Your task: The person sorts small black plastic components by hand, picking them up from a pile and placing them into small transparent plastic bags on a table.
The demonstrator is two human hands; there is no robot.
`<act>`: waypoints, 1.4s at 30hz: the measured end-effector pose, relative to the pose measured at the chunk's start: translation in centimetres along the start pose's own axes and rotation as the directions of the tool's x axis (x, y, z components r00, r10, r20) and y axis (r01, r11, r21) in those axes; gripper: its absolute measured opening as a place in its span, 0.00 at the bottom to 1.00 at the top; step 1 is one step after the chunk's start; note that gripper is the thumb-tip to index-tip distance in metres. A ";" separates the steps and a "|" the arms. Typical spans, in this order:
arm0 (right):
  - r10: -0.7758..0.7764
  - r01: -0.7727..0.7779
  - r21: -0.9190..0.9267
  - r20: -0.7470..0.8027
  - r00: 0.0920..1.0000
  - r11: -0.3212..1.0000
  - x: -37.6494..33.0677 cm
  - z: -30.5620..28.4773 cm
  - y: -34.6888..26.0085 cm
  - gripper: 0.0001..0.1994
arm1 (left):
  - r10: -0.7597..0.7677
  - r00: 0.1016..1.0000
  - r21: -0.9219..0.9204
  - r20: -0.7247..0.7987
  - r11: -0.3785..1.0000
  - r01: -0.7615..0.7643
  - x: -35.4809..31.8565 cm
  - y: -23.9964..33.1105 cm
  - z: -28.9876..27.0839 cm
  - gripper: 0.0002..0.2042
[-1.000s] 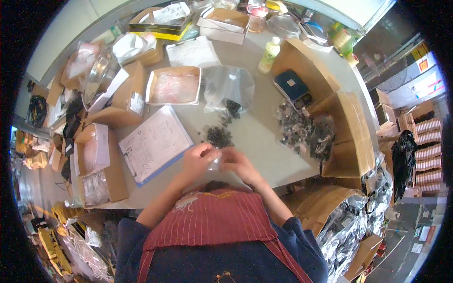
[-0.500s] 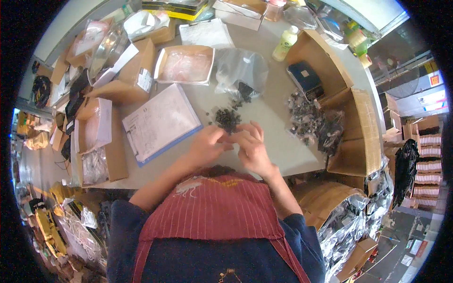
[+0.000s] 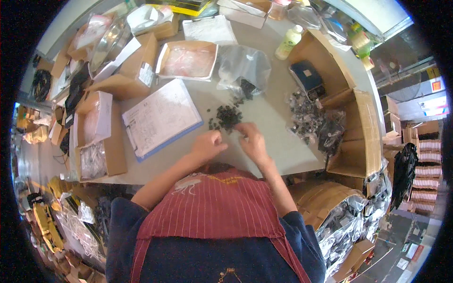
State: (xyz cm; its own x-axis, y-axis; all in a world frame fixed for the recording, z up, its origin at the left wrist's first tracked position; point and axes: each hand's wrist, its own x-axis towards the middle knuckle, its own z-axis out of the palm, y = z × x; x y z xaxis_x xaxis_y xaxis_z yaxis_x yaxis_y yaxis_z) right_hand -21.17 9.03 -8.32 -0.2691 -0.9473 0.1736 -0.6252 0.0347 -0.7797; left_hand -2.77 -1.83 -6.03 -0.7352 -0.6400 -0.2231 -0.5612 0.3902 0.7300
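Observation:
A loose pile of small black parts [image 3: 228, 116] lies on the grey table in front of me. My left hand [image 3: 209, 144] is just short of the pile with its fingers curled closed; whatever they hold, if anything, is too small to make out. At the pile's near right edge is my right hand [image 3: 253, 143], its fingers stretched toward the parts and the thumb apart from them. Behind the pile lies a clear plastic bag [image 3: 243, 66], with more black parts at its mouth. The two hands are apart from each other.
On the left, papers on a blue clipboard [image 3: 163, 118] lie beside cardboard boxes [image 3: 115, 155]. A shallow white-rimmed box [image 3: 186, 78] sits behind. To the right, small bagged parts [image 3: 304, 115] spread before an open carton [image 3: 356, 127]. A bottle [image 3: 289, 42] stands at the back.
My hands were together at the pile's near edge and have now parted. The left one drew slightly back, and the right one turned its fingers toward the pile.

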 end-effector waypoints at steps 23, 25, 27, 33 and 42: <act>0.013 -0.005 -0.069 0.114 0.993 0.998 0.0 -4.2 2.7 0.16 | 0.117 0.984 -0.324 0.136 0.944 -0.068 1.1 -1.7 3.0 0.19; 0.029 -0.021 -0.090 0.085 0.996 0.996 0.0 -4.0 3.0 0.16 | 0.139 0.982 -0.332 0.127 0.939 -0.090 1.2 -1.5 3.1 0.19; 0.037 -0.029 -0.083 0.104 0.994 0.996 0.1 -4.3 2.5 0.15 | 0.142 0.982 -0.331 0.128 0.939 -0.093 1.2 -0.8 2.8 0.19; 0.082 -0.069 -0.166 0.076 0.994 0.984 -0.3 -3.1 2.4 0.11 | 0.132 0.983 -0.365 0.127 0.928 -0.077 1.3 0.0 2.7 0.19; 0.050 -0.059 0.083 0.101 0.994 0.995 -0.1 -4.2 -2.7 0.11 | 0.218 0.975 -0.257 0.041 0.945 -0.201 1.8 -2.0 4.1 0.17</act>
State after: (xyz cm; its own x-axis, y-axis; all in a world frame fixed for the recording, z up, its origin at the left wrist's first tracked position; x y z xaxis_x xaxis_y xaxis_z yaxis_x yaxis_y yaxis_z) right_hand -22.56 10.38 -3.73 -0.2245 -0.9718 0.0723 -0.5450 0.0636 -0.8360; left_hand -4.52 -1.01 -10.53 -0.8549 -0.5119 -0.0849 -0.2853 0.3271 0.9009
